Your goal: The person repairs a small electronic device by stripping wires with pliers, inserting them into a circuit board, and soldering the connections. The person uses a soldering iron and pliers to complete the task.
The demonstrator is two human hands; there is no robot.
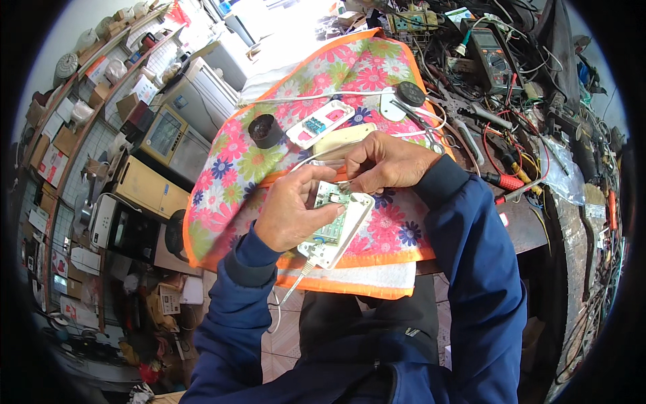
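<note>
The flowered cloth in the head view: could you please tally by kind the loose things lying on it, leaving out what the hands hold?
White plastic housing parts: 2, an open shell with a board and a cream cover
Black round parts: 2, a cylinder and a flat disc
White rounded plate: 1
Total: 5

I sat at a dark, cluttered workbench (531, 229) draped with a flowered cloth (235, 161). To my left, shelves (74, 114) stood crammed with boxes, and old machines (168, 135) were stacked below them. Pale floor tiles (289, 337) showed under me. Bright daylight washed out the far end.
</note>
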